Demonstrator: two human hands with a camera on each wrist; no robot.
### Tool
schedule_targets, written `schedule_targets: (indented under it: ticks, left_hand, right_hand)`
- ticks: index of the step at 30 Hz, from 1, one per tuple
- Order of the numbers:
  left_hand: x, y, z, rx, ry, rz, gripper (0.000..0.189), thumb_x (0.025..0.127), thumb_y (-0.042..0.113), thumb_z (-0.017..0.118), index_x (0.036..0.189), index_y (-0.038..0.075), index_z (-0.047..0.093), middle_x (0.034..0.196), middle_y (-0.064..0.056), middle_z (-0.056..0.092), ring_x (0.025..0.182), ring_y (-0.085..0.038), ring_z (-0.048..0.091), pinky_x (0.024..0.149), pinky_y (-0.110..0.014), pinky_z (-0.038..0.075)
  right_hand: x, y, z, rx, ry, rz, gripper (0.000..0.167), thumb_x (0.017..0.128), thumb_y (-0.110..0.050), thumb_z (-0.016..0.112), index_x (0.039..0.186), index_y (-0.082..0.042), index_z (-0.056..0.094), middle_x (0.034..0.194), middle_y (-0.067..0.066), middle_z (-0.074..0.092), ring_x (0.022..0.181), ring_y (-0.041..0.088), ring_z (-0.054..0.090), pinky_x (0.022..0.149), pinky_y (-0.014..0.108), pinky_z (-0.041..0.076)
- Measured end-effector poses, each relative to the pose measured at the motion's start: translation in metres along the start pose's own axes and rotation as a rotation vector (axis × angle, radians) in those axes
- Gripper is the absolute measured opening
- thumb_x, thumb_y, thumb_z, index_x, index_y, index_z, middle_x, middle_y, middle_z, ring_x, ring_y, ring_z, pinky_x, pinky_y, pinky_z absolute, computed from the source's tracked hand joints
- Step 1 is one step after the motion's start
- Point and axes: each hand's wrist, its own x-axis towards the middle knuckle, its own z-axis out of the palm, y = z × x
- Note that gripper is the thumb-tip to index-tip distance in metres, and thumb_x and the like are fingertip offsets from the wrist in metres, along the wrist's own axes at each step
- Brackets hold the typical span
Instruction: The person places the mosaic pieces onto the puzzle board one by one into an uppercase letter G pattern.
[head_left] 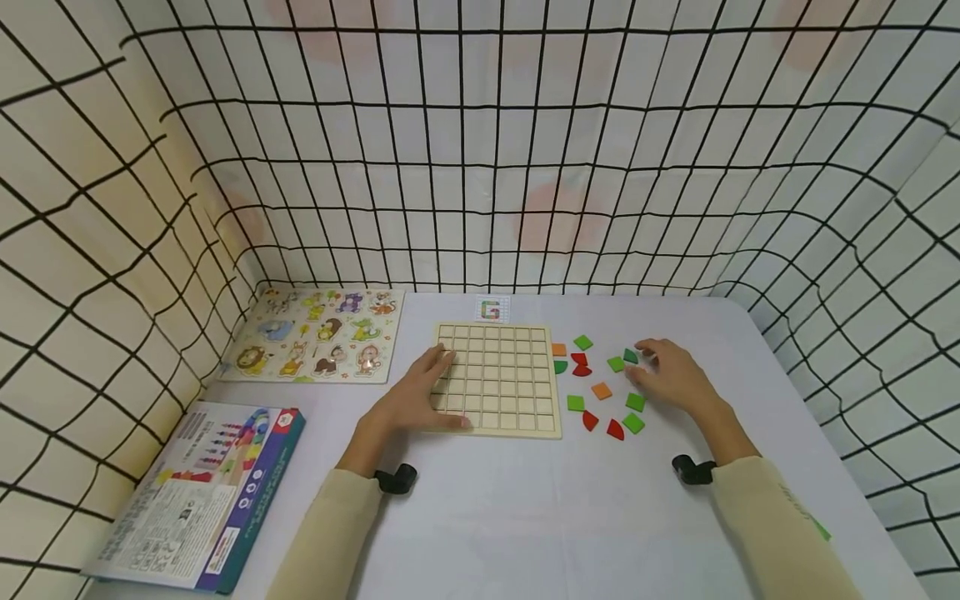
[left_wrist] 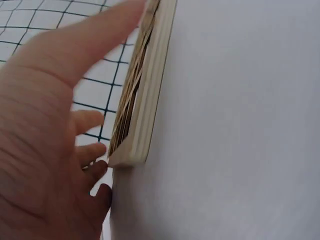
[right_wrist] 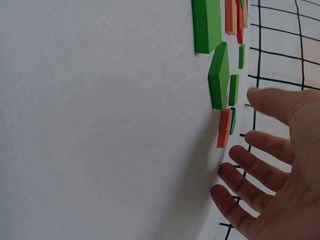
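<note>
The pale wooden grid board (head_left: 498,375) lies flat on the table. My left hand (head_left: 416,393) rests at its left side, fingers along the left edge and thumb by the front left corner. In the left wrist view that thumb (left_wrist: 75,47) stretches straight over the board's edge (left_wrist: 150,100). My right hand (head_left: 670,375) hovers low among the loose pieces, beside a dark green piece (head_left: 631,356) and a light green square (head_left: 616,364). The right wrist view shows its fingers (right_wrist: 255,185) spread and holding nothing, close to an orange piece (right_wrist: 224,128).
Several green squares (head_left: 633,423), orange squares (head_left: 602,391) and red pieces (head_left: 615,430) lie right of the board. A small pattern card (head_left: 492,309) sits behind it. An animal puzzle (head_left: 315,336) and a box (head_left: 198,496) lie left. Black-lined white curtain (head_left: 480,183) encloses the table.
</note>
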Motion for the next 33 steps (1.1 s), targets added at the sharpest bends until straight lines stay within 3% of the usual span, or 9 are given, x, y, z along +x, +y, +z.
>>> schedule_targets:
  ticks: [6,16,26,33]
  left_hand:
    - [0.0,-0.002,0.005,0.068,0.021,0.036,0.125,0.07,0.067,0.084,0.165,0.011,0.025,0.174,-0.013,0.01,0.161,-0.038,0.005,0.126,-0.062,0.02]
    - [0.001,-0.003,0.01,0.157,0.0,0.049,0.126,0.073,0.071,0.076,0.166,0.012,0.017,0.175,-0.013,0.005,0.162,-0.036,0.002,0.13,-0.057,0.013]
    - [0.0,-0.002,0.007,0.151,0.013,0.028,0.127,0.07,0.071,0.079,0.166,0.012,0.021,0.175,-0.013,0.008,0.162,-0.036,0.005,0.13,-0.055,0.014]
    - [-0.003,-0.003,0.007,0.059,0.007,0.005,0.13,0.067,0.067,0.087,0.166,0.013,0.022,0.175,-0.011,0.009,0.162,-0.035,0.003,0.128,-0.058,0.017]
  right_hand:
    - [0.007,0.002,0.002,0.037,0.038,0.01,0.046,0.103,-0.03,0.06,0.132,0.005,0.06,0.124,0.028,0.063,0.114,0.043,0.057,0.098,0.061,0.049]
    - [0.017,0.003,0.004,0.078,0.086,0.113,0.037,0.1,-0.035,0.063,0.109,0.001,0.068,0.109,0.022,0.067,0.104,0.038,0.058,0.09,0.055,0.05]
    - [0.018,0.005,0.001,0.101,0.052,0.134,0.039,0.099,-0.031,0.063,0.122,0.001,0.066,0.113,0.021,0.063,0.104,0.036,0.055,0.085,0.048,0.049]
    - [0.014,0.006,0.001,0.09,0.065,0.149,0.042,0.097,-0.033,0.069,0.115,0.005,0.066,0.11,0.023,0.063,0.102,0.036,0.055,0.085,0.05,0.05]
